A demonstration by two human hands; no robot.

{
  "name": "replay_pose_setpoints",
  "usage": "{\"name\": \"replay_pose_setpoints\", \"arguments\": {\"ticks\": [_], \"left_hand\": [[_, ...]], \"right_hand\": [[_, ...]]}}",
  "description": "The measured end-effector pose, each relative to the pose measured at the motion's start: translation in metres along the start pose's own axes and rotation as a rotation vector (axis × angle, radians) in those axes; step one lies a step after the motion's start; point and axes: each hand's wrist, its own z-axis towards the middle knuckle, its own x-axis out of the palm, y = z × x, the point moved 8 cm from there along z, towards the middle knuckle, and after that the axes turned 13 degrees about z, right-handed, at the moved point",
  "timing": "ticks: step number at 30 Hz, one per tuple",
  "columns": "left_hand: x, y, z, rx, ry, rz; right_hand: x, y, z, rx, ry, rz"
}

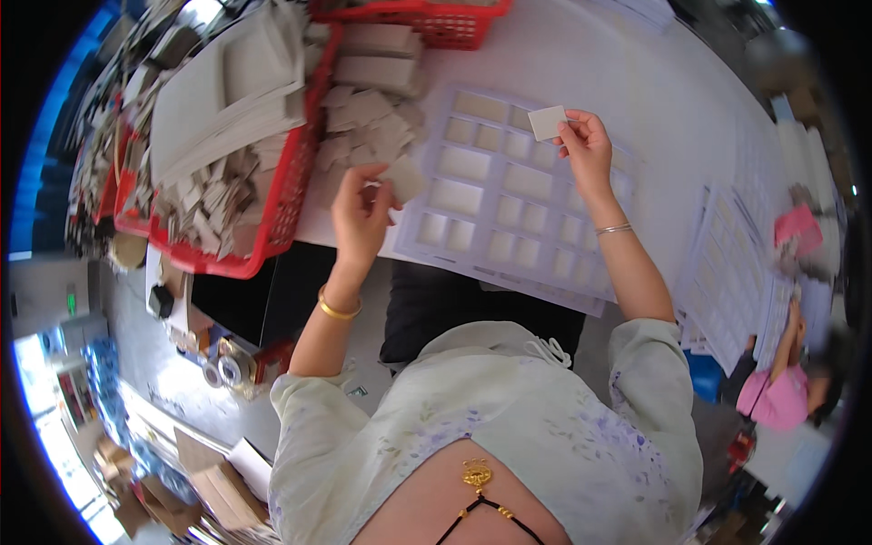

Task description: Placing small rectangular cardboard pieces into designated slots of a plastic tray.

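A thin, off-white, card-like square [547, 123] is held by the right hand [586, 145]: its near right corner is pinched between the thumb and the fingertips, the digits are drawn together to the thickness of the piece, and its broad face is left uncovered. A second thin, greyish-white square [406, 179] is held by the left hand [361, 218]; its left edge is gripped at the thumb and forefinger, and the remaining fingers are curled toward the palm. The exact contact on the left is partly hidden and blurred. Both pieces are held above a pale lavender, rectangular plastic tray [411, 240], the right one over its upper part and the left one at its left edge. The tray, divided into square and oblong compartments, is laid on a white tabletop [568, 50]. Loose greyish-white square pieces [368, 116] are heaped to the left of the tray, beyond the left hand. Beside this heap, a red, perforated plastic basket [289, 204] is filled with similar small pieces, on which large pale grey sheets [245, 73] are laid.
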Motion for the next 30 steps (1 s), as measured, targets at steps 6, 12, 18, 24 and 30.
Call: {"name": "replay_pose_setpoints", "arguments": {"ticks": [6, 12, 18, 24, 30], "left_hand": [[0.15, 0.008, 0.061, 0.054, 0.267, 0.021], [0.235, 0.036, 0.111, 0.12, 0.474, 0.266], [0.251, 0.055, 0.12, 0.005, 0.667, 0.336], [0.254, 0.047, 0.116, 0.05, 0.709, 0.429], [0.252, 0.02, 0.108, 0.376, 0.47, 0.788]], "right_hand": [[-0.071, -0.019, -0.006, -0.003, -0.061, -0.033], [-0.073, -0.066, 0.001, 0.063, 0.08, -0.243], [-0.054, -0.075, 0.024, 0.002, 0.208, -0.388], [-0.048, -0.091, 0.032, 0.143, 0.34, -0.481], [-0.044, -0.092, 0.031, 0.068, 0.339, -0.624]]}}
